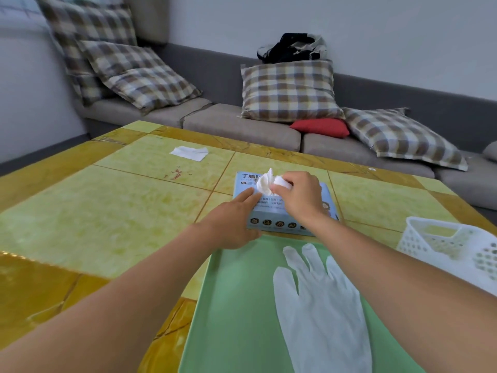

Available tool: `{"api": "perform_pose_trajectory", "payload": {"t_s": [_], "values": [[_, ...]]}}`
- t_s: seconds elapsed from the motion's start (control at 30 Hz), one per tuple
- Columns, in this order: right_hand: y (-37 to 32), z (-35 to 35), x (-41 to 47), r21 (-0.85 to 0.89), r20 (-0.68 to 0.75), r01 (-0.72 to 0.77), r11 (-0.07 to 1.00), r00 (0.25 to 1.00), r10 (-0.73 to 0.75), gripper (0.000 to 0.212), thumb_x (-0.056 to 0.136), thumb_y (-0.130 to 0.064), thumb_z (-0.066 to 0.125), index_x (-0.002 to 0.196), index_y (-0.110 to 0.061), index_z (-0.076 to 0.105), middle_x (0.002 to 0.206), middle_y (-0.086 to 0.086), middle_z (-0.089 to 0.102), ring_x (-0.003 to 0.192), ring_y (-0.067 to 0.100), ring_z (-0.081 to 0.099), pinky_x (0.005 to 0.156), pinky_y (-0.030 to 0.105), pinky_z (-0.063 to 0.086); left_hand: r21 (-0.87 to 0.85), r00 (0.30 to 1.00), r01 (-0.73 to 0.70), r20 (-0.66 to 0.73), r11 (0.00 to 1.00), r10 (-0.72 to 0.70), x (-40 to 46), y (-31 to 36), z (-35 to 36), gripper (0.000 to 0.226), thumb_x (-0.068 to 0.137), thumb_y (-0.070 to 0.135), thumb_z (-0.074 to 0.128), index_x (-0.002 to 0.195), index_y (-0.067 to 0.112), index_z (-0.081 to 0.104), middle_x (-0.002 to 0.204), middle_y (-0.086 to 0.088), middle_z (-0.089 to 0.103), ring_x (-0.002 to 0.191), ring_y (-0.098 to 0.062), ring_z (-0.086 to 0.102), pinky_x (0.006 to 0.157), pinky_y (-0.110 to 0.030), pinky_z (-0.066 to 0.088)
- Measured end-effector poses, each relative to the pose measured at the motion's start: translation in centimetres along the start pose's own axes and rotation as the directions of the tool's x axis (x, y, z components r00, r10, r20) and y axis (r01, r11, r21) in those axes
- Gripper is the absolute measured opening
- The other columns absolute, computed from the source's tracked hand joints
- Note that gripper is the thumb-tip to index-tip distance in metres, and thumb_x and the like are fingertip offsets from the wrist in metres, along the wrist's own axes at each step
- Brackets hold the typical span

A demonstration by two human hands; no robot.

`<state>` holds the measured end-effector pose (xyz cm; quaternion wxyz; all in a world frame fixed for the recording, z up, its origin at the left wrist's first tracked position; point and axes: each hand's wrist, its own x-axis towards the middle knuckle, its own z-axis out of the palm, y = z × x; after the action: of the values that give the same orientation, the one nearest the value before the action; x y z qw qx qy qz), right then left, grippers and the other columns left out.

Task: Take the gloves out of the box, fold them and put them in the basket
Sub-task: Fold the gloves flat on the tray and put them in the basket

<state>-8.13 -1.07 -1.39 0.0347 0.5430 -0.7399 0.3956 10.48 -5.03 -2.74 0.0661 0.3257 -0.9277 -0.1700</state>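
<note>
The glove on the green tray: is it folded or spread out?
Spread out. The glove lies flat on the tray, all its finger parts showing, no fold.

A pale blue cardboard glove box (279, 208) sits on the yellow-green marbled tabletop (107, 211). Near, a translucent white rubber glove (320, 300) lies on a mint-green plastic tray (236, 305). Right, a white perforated plastic basket (454, 246). Far, brown-and-cream plaid cushions (289, 90) and a red cushion (321, 127) rest on a grey sofa (236, 122).

A grey sofa (242, 125) with checked cushions (289, 90) lines the pale wall (349, 28).
</note>
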Motion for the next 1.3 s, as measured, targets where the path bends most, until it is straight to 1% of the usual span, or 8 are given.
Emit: {"api": "perform_pose_trajectory", "payload": {"t_s": [0.23,0.5,0.67,0.8,0.87,0.97,1.07,1.3], "values": [[0.8,0.0,-1.1,0.357,-0.16,-0.006,0.934,0.985,0.067,0.056,0.086,-0.021,0.078,0.054,-0.002,0.038,0.053,-0.003,0.025,0.054,0.012,0.02,0.053,0.029,0.021,0.035,0.999,0.026,-0.022,0.999,-0.026,0.1,0.4,0.0,0.09,0.093,0.046,0.064,0.16,0.028,0.008,0.167,0.015,0.0,0.131,-0.025,0.051,0.099,-0.036,0.046],[1.3,-0.2,-1.7,0.586,-0.201,0.009,0.81,0.97,0.135,0.054,0.09,-0.016,0.076,0.052,-0.013,0.038,0.053,-0.011,0.024,0.056,0.012,0.02,0.052,0.027,0.021,0.002,0.999,0.046,-0.005,0.999,-0.046,0.5,0.1,0.4,0.096,0.091,0.044,0.069,0.16,0.031,0.004,0.167,0.017,-0.004,0.135,-0.023,0.048,0.096,-0.034,0.045],[0.7,-0.6,-1.3,0.496,-0.071,-0.078,0.865,0.989,0.13,0.023,0.086,-0.024,0.078,0.092,-0.005,0.065,0.079,0.0,0.063,0.068,0.011,0.052,0.061,0.035,0.043,-0.003,0.998,0.058,0.022,0.998,-0.058,0.6,0.2,0.7,0.098,0.091,0.044,0.068,0.161,0.03,0.001,0.167,0.016,-0.008,0.14,-0.023,0.043,0.103,-0.036,0.044],[-0.9,-0.7,-0.2,0.084,0.167,-0.2,0.976,0.969,0.184,0.103,0.059,-0.056,0.091,0.142,-0.021,0.042,0.124,-0.007,0.045,0.109,0.012,0.046,0.087,0.03,0.041,-0.022,0.999,0.031,0.012,0.999,-0.031,0.6,0.3,0.8,0.092,0.09,0.041,0.07,0.16,0.03,0.011,0.165,0.017,0.002,0.128,-0.025,0.053,0.095,-0.037,0.049],[-1.1,-0.4,0.6,-0.022,0.173,-0.165,0.986,0.971,0.166,0.068,0.063,-0.052,0.091,0.114,-0.016,0.063,0.106,-0.001,0.059,0.097,0.017,0.053,0.072,0.03,0.04,-0.009,0.999,0.031,0.017,0.999,-0.031,0.5,0.3,0.7,0.094,0.09,0.041,0.069,0.16,0.029,0.008,0.166,0.016,0.001,0.13,-0.025,0.051,0.096,-0.036,0.048],[-0.7,0.2,0.5,0.113,0.066,-0.144,0.983,0.988,0.137,0.023,0.078,-0.022,0.085,0.07,-0.011,0.067,0.069,-0.001,0.056,0.068,0.019,0.049,0.052,0.023,0.03,0.007,0.999,0.048,0.026,0.999,-0.048,0.5,0.2,0.7,0.099,0.091,0.043,0.068,0.161,0.028,-0.001,0.167,0.014,-0.009,0.141,-0.022,0.041,0.103,-0.033,0.043],[0.2,0.4,-0.5,0.248,-0.087,-0.084,0.965,0.99,0.109,0.01,0.081,-0.016,0.083,0.083,-0.008,0.077,0.083,0.001,0.057,0.071,0.015,0.05,0.058,0.016,0.032,0.015,0.999,0.029,0.018,0.999,-0.029,0.5,0.1,0.4,0.099,0.091,0.043,0.068,0.161,0.03,0.0,0.167,0.015,-0.008,0.143,-0.022,0.039,0.105,-0.036,0.044],[0.9,0.1,-0.7,0.544,-0.177,-0.175,0.821,0.932,0.316,0.016,0.08,-0.019,0.086,0.086,-0.014,0.072,0.091,0.006,0.071,0.078,0.017,0.061,0.07,0.029,0.049,0.061,0.999,0.05,-0.009,0.997,-0.05,0.2,0.5,0.4,0.1,0.089,0.045,0.07,0.16,0.032,0.001,0.167,0.015,-0.005,0.139,-0.021,0.045,0.1,-0.038,0.049]]}}
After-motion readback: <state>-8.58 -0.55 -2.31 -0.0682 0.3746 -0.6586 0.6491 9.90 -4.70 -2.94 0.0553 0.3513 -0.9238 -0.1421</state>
